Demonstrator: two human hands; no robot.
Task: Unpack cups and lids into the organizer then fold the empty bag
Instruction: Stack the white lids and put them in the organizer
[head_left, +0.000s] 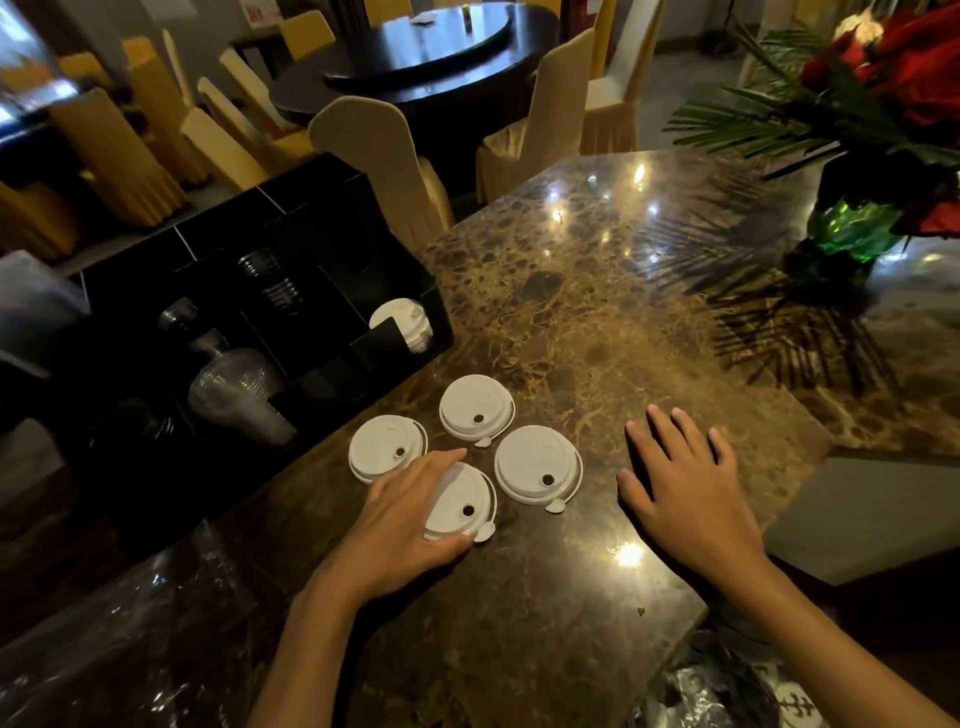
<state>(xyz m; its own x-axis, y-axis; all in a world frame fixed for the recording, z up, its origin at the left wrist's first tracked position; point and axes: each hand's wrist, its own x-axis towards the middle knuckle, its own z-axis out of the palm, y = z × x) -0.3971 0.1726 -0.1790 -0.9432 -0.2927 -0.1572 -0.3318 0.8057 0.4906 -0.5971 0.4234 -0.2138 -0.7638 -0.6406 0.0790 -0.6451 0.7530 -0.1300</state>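
Note:
Several white lids lie flat on the brown marble counter. My left hand grips the nearest lid, fingers over its top and thumb under its near edge. The other lids sit beside it: one to the left, one behind, one to the right. My right hand rests flat on the counter with fingers spread, holding nothing. The black organizer stands at left, with a stack of white lids in its right front slot and clear cups lying in its left compartment.
A clear plastic bag lies crumpled at the lower left of the counter. More plastic wrapping hangs past the counter's near right edge. A green vase with red flowers stands at the far right. Chairs and a round dark table fill the background.

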